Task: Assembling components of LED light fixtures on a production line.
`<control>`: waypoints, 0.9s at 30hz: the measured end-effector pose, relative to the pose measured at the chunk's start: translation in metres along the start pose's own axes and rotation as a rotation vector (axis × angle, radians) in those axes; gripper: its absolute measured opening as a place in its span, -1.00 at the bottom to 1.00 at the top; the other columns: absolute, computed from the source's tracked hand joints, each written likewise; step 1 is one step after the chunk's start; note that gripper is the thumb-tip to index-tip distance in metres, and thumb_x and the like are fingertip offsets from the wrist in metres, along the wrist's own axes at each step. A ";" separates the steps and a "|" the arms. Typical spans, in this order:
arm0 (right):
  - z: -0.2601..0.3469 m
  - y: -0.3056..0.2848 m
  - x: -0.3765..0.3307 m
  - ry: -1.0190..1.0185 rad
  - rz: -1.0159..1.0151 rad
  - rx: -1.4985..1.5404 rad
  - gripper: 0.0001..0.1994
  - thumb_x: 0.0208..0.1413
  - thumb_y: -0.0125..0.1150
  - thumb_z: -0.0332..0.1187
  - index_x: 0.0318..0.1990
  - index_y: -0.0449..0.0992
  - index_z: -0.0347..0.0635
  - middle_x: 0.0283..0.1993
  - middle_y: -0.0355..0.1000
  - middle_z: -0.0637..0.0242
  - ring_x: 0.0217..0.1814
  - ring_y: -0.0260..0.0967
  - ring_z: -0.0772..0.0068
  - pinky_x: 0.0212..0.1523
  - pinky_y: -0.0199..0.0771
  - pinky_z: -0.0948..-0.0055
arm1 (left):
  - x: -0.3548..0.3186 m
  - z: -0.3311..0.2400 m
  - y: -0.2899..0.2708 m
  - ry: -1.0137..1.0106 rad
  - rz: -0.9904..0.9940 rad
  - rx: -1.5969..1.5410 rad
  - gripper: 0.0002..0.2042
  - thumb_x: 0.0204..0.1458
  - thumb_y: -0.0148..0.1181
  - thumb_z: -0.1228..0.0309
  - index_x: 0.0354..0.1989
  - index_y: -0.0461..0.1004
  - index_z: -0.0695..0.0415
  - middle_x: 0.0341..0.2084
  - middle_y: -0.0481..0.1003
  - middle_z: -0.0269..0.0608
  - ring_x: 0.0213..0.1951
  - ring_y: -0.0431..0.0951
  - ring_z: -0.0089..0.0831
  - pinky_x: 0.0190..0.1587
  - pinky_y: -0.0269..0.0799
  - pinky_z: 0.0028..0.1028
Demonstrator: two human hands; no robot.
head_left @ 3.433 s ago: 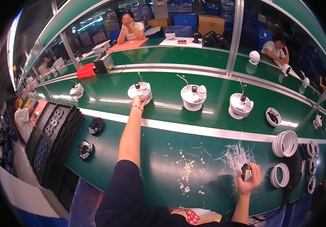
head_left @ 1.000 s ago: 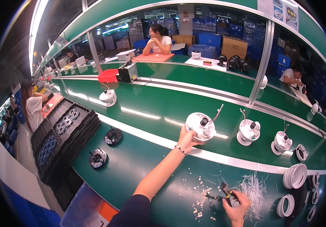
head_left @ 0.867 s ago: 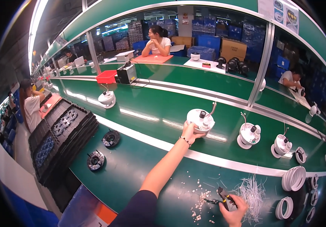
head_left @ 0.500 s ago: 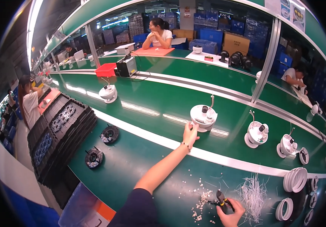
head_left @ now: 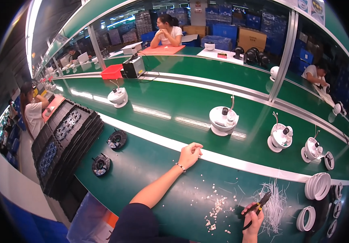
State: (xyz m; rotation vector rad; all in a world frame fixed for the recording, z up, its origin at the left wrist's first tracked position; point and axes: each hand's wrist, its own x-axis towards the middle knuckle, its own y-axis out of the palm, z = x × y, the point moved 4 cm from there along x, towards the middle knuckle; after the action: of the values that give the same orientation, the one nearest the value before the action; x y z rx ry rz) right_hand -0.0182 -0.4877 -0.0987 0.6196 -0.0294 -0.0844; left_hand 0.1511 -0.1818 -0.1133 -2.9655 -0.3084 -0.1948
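My left hand [head_left: 190, 155] is over the white rail at the bench edge, fingers curled together, with nothing visible in them. My right hand [head_left: 254, 218] grips a pair of cutting pliers [head_left: 262, 202] with black and yellow handles, jaws pointing up and right. Beside the pliers lies a heap of thin white strips [head_left: 274, 206]. To their left, small white bits [head_left: 219, 208] are scattered over the green bench. Beyond my left hand, a white dome-shaped housing [head_left: 223, 120] with a black part and upright wires stands on the green belt.
More white housings [head_left: 280, 137] stand along the belt. White rings [head_left: 317, 186] are stacked at right. Two black round parts [head_left: 117, 139] lie at left, near stacked black trays [head_left: 67, 139]. A red bin [head_left: 112, 72] and a metal box [head_left: 134, 68] sit farther off. Co-workers sit beyond and at left.
My left hand has drawn back from the white housing toward me. My right hand has turned and shifted right with the pliers, whose jaws now point toward the strips.
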 end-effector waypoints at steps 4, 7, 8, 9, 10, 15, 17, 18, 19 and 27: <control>0.009 0.001 0.001 -0.005 -0.019 -0.018 -0.62 -0.17 0.13 -0.43 -0.13 0.29 -0.37 -0.28 0.31 0.19 -0.31 0.29 0.40 -0.29 0.32 0.45 | -0.004 0.003 -0.005 0.006 -0.033 0.010 -0.85 -0.01 -0.06 0.48 -0.34 0.42 0.25 -0.60 0.48 -0.24 -0.59 0.43 -0.64 -0.53 0.35 -0.64; 0.030 -0.002 -0.008 0.035 -0.046 -0.437 -0.58 -0.28 0.18 -0.54 -0.14 0.34 -0.42 -0.27 0.35 0.16 -0.25 0.33 0.38 -0.17 0.33 0.46 | -0.005 -0.021 -0.049 0.360 -0.236 0.291 -0.88 -0.07 -0.07 0.56 -0.40 0.42 0.19 -0.54 0.47 -0.16 -0.46 0.48 -0.42 -0.35 0.38 -0.48; 0.048 -0.015 -0.017 -0.144 -0.048 -0.778 -0.55 -0.32 0.21 -0.53 -0.14 0.34 -0.42 -0.28 0.35 0.16 -0.25 0.34 0.37 -0.18 0.32 0.47 | -0.001 -0.040 -0.067 0.413 -0.318 0.394 -0.88 -0.12 -0.07 0.59 -0.43 0.41 0.19 -0.47 0.46 -0.11 -0.38 0.47 -0.28 -0.30 0.36 -0.44; 0.063 -0.022 -0.028 -0.338 -0.036 -1.102 -0.52 -0.37 0.23 -0.53 -0.14 0.35 -0.42 -0.28 0.35 0.16 -0.26 0.34 0.35 -0.18 0.32 0.47 | 0.009 -0.047 -0.093 0.431 -0.392 0.451 -0.87 -0.14 -0.05 0.57 -0.41 0.41 0.20 -0.42 0.45 -0.08 -0.32 0.45 -0.20 -0.23 0.35 -0.39; 0.079 -0.011 -0.041 -0.423 -0.037 -1.349 -0.50 -0.44 0.29 -0.49 -0.17 0.39 -0.37 -0.28 0.37 0.18 -0.30 0.32 0.38 -0.21 0.32 0.46 | 0.020 -0.047 -0.131 0.555 -0.504 0.627 -0.87 -0.18 -0.01 0.54 -0.41 0.41 0.21 -0.38 0.44 -0.05 -0.26 0.42 -0.15 -0.17 0.31 -0.34; 0.109 0.022 -0.078 -0.473 -0.015 -1.701 -0.65 -0.34 0.35 -0.44 -0.29 0.47 -0.29 -0.36 0.41 0.09 -0.34 0.39 0.16 -0.24 0.38 0.33 | 0.046 -0.024 -0.310 -0.213 -0.684 1.377 -0.65 -0.27 0.12 0.39 -0.22 0.35 0.16 -0.08 0.24 -0.14 0.02 0.20 -0.21 -0.12 0.28 -0.02; 0.100 0.013 -0.087 -0.515 0.008 -1.740 -0.62 -0.37 0.37 -0.39 -0.29 0.47 -0.25 -0.36 0.41 0.11 -0.34 0.37 0.13 -0.25 0.38 0.31 | 0.040 0.010 -0.369 -0.361 -0.605 1.408 -0.50 -0.30 0.17 0.32 -0.08 0.26 0.12 -0.03 0.24 -0.08 0.07 0.19 -0.15 0.01 0.19 0.00; 0.094 0.015 -0.089 -0.477 0.030 -1.714 -0.62 -0.37 0.37 -0.37 -0.28 0.47 -0.25 -0.36 0.41 0.12 -0.34 0.37 0.13 -0.26 0.38 0.32 | 0.043 0.026 -0.391 -0.550 -0.322 1.407 -0.44 -0.31 0.18 0.30 -0.02 0.23 0.10 -0.09 0.33 0.00 0.02 0.28 -0.12 0.06 0.20 -0.16; 0.090 0.018 -0.091 -0.441 0.036 -1.702 -0.62 -0.37 0.37 -0.36 -0.28 0.47 -0.24 -0.37 0.41 0.14 -0.34 0.37 0.13 -0.27 0.38 0.32 | 0.034 0.027 -0.382 -0.589 -0.317 1.169 -0.45 -0.32 0.18 0.30 -0.04 0.28 0.12 -0.11 0.34 0.09 -0.02 0.33 -0.16 0.00 0.24 -0.28; 0.052 -0.008 -0.106 -0.422 0.203 -1.596 -0.46 -0.56 0.36 -0.39 -0.23 0.41 -0.32 -0.34 0.37 0.13 -0.33 0.29 0.17 -0.28 0.32 0.34 | 0.008 -0.014 -0.342 -0.575 -0.078 1.252 -0.41 -0.47 0.36 0.15 -0.17 0.43 0.16 -0.22 0.44 -0.06 -0.19 0.46 -0.29 -0.09 0.34 -0.41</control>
State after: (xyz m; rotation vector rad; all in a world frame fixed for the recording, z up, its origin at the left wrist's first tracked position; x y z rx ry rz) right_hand -0.1271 -0.5148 -0.0615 -1.0051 -0.3911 -0.0204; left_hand 0.0844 0.1482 -0.0513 -1.6973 -0.4009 0.6233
